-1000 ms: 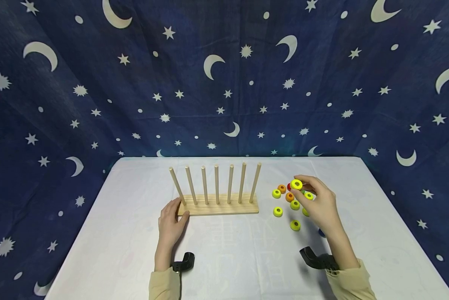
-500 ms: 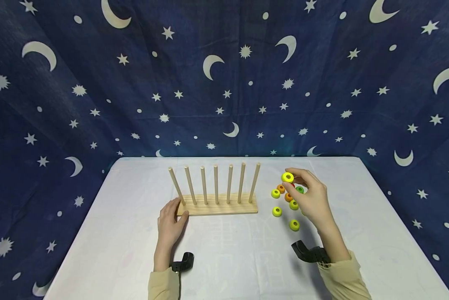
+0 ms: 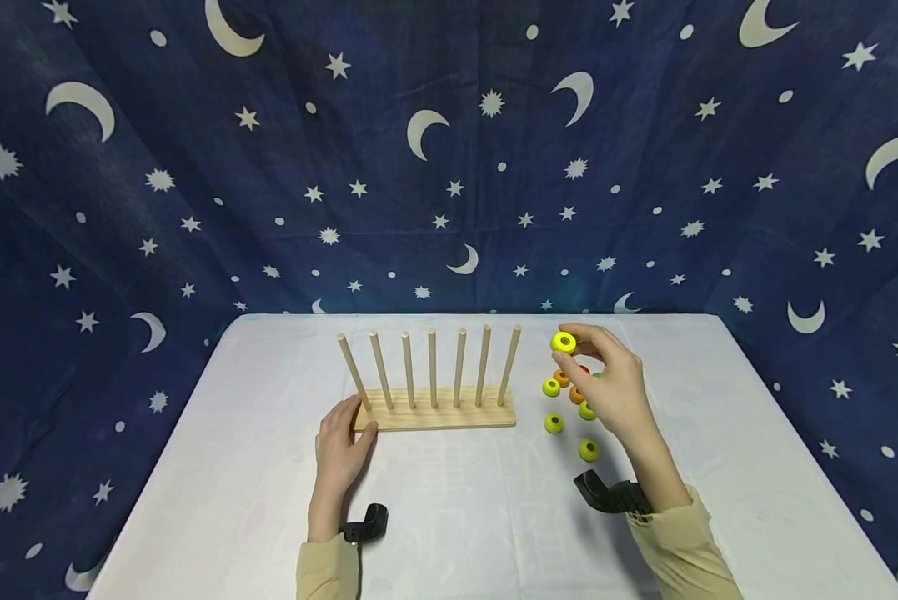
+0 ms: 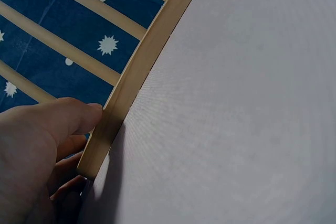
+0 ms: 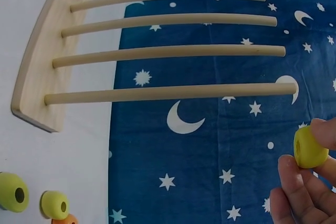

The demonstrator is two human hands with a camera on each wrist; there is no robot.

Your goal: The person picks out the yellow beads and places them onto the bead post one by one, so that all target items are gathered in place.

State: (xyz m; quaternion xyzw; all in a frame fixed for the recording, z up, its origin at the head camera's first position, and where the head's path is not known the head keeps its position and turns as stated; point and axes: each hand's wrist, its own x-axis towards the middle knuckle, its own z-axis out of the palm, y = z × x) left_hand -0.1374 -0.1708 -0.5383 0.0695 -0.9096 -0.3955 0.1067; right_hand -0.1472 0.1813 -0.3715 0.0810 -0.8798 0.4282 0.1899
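A wooden peg stand (image 3: 437,419) with a row of bare upright pegs is on the white table. My left hand (image 3: 341,446) grips its left end, the thumb at the front edge of the base (image 4: 137,66) and the other fingers behind it. Between thumb and fingertips my right hand (image 3: 609,383) pinches a yellow bead (image 3: 564,342), raised above the table to the right of the rightmost peg (image 5: 173,93). The bead's hole shows on its side facing the stand in the right wrist view.
Several loose beads lie on the table below my right hand: yellow beads (image 3: 588,450), orange beads (image 3: 561,378) and a red bead (image 3: 584,369), some partly hidden by the hand. Behind the table hangs a dark blue cloth (image 3: 388,217) with moons and stars.
My right hand has carried the yellow bead leftward and up, closer to the peg stand. My left hand and the stand have stayed in place.
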